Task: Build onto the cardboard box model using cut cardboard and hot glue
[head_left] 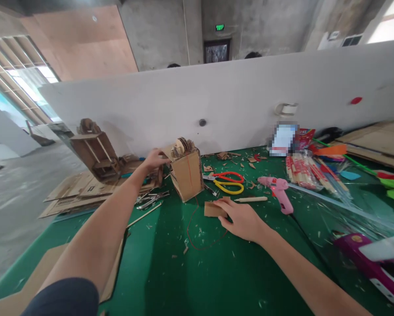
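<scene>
A cardboard box model point(186, 177) stands slightly tilted on the green table, with round cardboard discs point(181, 147) on its top. My left hand point(155, 159) grips its upper left edge, the fingertips partly hidden behind the cardboard. A thin red thread point(188, 231) hangs down the box's face and loops over the table towards my right hand point(238, 218). Between the fingers and thumb of that hand is a small cardboard piece point(210, 210), close to the tabletop. Just beyond it lie a wooden stick point(252, 199) and scissors point(229, 188) with red and yellow handles.
A pink glue gun point(278, 189) lies to the right, its cord trailing forward. Farther right are packaged sticks point(302, 171) and a purple box point(364, 259). Another cardboard model point(96, 151), pliers point(149, 201) and cardboard sheets point(68, 193) sit left. A white partition point(170, 105) borders the back.
</scene>
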{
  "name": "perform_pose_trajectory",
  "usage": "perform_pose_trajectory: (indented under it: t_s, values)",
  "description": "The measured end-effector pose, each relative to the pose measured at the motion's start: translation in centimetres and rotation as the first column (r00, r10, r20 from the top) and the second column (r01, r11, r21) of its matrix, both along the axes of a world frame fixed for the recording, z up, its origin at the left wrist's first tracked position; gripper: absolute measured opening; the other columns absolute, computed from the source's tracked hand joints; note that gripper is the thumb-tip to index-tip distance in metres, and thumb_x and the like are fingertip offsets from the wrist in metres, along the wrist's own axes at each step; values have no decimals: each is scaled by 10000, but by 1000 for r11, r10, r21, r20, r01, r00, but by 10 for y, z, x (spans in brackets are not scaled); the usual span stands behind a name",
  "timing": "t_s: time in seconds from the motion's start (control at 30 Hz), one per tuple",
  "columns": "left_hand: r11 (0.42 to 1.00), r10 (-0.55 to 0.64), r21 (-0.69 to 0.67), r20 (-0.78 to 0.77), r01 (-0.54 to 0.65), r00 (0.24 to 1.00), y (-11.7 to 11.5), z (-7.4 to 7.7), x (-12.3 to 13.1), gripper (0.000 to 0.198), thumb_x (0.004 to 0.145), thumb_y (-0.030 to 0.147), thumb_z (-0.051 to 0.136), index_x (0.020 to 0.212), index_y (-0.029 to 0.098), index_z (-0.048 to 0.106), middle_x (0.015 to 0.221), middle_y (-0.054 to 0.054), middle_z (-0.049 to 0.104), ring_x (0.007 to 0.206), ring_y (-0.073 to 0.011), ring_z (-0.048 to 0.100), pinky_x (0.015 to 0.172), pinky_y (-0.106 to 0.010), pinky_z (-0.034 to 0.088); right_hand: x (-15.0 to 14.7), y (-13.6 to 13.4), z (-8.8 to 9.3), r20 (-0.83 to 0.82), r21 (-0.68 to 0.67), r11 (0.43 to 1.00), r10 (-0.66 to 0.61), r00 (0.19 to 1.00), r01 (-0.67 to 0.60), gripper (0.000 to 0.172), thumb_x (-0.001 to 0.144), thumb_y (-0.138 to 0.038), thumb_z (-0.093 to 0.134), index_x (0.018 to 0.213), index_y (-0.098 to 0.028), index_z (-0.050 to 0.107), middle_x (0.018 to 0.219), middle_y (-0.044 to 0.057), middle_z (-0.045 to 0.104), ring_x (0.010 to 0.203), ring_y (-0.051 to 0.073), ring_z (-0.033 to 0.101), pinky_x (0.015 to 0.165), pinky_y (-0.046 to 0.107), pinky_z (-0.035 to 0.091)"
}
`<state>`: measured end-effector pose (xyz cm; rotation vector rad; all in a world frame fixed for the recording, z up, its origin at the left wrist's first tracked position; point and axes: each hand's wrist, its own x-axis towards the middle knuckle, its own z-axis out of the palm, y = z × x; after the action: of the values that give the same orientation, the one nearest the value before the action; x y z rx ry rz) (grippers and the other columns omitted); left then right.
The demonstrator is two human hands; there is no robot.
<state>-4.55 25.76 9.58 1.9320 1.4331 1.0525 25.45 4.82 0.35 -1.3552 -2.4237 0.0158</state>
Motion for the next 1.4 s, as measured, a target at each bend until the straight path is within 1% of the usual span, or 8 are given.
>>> perform_pose_trajectory:
  t_s: [0.2, 0.4, 0.67, 0.8, 0.9, 1.07, 1.2, 1.4]
  values:
    - [955, 296, -36, 174, -294, 939, -41, 13, -28, 332, 903, 360, 524, 1141, 130, 550, 1087, -88, 599, 894, -178, 611, 757, -369, 535, 1, 0, 3, -75, 99, 994, -43, 996, 50, 348, 875, -330, 457, 1171, -186, 570, 1155, 65, 649, 848, 195, 660, 637, 282, 475]
    - [906, 424, -76, 159, -417, 892, -138, 11, -55, 274, 854, 377, 527, 773, 119, 567, 621, -2, 539, 432, -98, 500, 374, -211, 408, -24, -12, 18, 40, 116, 984, 134, 990, -138, 360, 908, -422, 448, 1131, -184, 599, 1192, 81, 633, 856, 217, 657, 674, 313, 488]
    - [930, 368, -171, 470, -327, 802, -215, 0, -20, 213, 716, 328, 634, 768, 197, 474, 589, 58, 534, 430, -124, 578, 358, -202, 441, -116, -5, 35, -383, -266, 916, 185, 905, -300, 725, 839, -328, 590, 1459, -161, 252, 1553, 163, 128, 1333, 329, 345, 971, 428, 437]
    - [920, 326, -373, 549, -123, 769, -235, -23, 3, 314, 662, 325, 698, 835, 185, 476, 694, 22, 605, 546, -151, 652, 455, -229, 518, -115, -15, 38, -778, -412, 823, -94, 621, -392, 709, 858, -396, 546, 1453, -206, 210, 1468, 176, 316, 1216, 244, 495, 854, 362, 522]
    - [889, 247, -456, 532, 28, 810, -249, -40, 26, 321, 708, 383, 677, 850, 186, 467, 738, 9, 607, 587, -168, 665, 504, -278, 550, -96, -27, 36, -800, -436, 814, -157, 579, -383, 552, 846, -262, 542, 1363, -212, 355, 1279, 144, 528, 914, 187, 649, 633, 292, 559]
    - [928, 34, -372, 11, -27, 999, -257, -56, 58, 298, 857, 387, 491, 1072, 185, 529, 902, -69, 621, 661, -181, 653, 559, -309, 541, -42, -20, 31, -615, -472, 877, -252, 747, -92, 468, 794, -89, 493, 1250, -189, 516, 1006, 82, 672, 623, 120, 646, 526, 225, 510]
    - [993, -89, 10, -585, 117, 806, -264, -66, 66, 276, 897, 342, 449, 1104, 244, 603, 1028, -72, 595, 885, -208, 621, 717, -316, 519, -8, 1, 29, -404, -518, 845, -380, 832, 134, 523, 811, -82, 466, 1333, -86, 460, 927, 124, 696, 522, 119, 638, 513, 231, 505]
    - [945, -49, 175, -759, 276, 649, -274, -80, 59, 308, 936, 259, 379, 836, 176, 658, 844, -66, 625, 807, -191, 601, 730, -333, 503, -27, 20, 16, -307, -514, 850, -309, 900, 116, 447, 852, -133, 458, 1295, -124, 513, 1030, 156, 662, 462, 103, 608, 438, 223, 470]
